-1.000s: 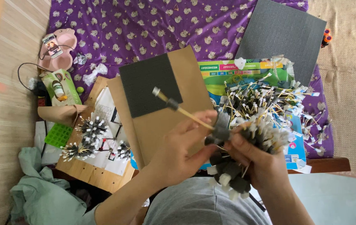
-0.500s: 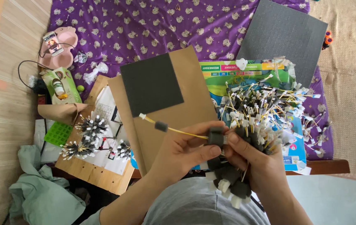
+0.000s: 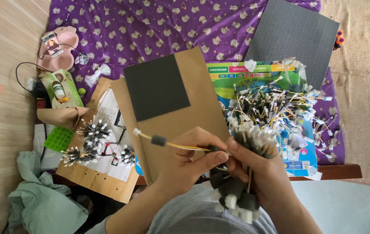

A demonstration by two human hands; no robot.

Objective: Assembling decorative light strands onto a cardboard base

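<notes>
Thin yellow wire lead with a small grey foam block threaded near its white-tipped end (image 3: 158, 141) is the piece in play: it sticks out to the left from between both hands, over the tan cardboard sheet (image 3: 202, 112) that carries a dark grey foam square (image 3: 155, 86). Left hand (image 3: 189, 162) is curled, thumb and fingers pinching the lead near its inner end; right hand (image 3: 258, 173) is wrapped tight around a fat bundle of the same grey-foam-and-white-tip leads (image 3: 237, 197), with its thumb pressing in beside the left fingers. My read: the lead is very light and limp, holds a slight bow, kinks easily; the foam block is soft and looks able to slide along the wire, so grip the bare wire just behind the block, not the foam or the tip. The bundle is bulky but light and wants a full-fist hold, or strands may slip out. A loose heap of more yellow and white leads (image 3: 276, 108) lies just beyond the right hand on a colourful printed sheet (image 3: 237, 78). Three finished spiky clusters (image 3: 92, 134) sit on a plywood board (image 3: 98, 182) to the left. A larger dark grey foam panel (image 3: 293, 34) lies at top right on the purple patterned cloth (image 3: 150, 26).
</notes>
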